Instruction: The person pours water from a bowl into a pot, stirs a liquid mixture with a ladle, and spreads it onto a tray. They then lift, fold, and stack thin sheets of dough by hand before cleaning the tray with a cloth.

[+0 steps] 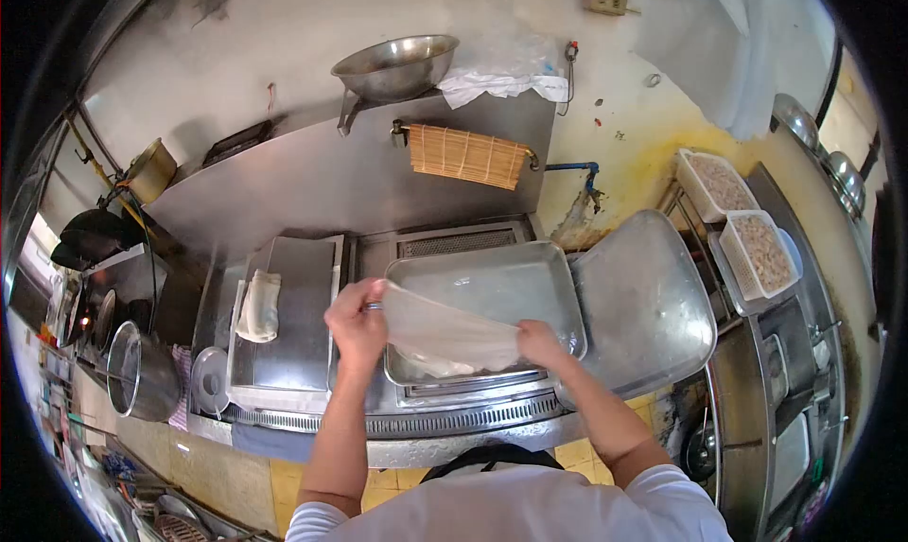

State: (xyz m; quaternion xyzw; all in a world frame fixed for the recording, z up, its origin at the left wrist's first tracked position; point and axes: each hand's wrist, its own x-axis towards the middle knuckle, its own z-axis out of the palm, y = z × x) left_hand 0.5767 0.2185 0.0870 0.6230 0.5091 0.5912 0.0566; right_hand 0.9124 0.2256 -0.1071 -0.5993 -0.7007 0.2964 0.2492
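A thin white cloth (445, 329) is stretched between my two hands over a rectangular metal tray (530, 277). My left hand (359, 323) grips its upper left corner, fingers closed, with a ring showing on one finger. Closed around the cloth's right end is my right hand (541, 343), near the tray's right side. The lower part of the cloth sags into the tray. Whether the tray holds liquid I cannot tell.
Right of the tray lies a large metal lid or tray (648, 305). A folded white cloth (259, 305) rests on a steel box (293, 343) at left. Two white baskets (759, 252) of pale food stand far right. A bamboo mat (468, 156) hangs behind, below a metal bowl (395, 69).
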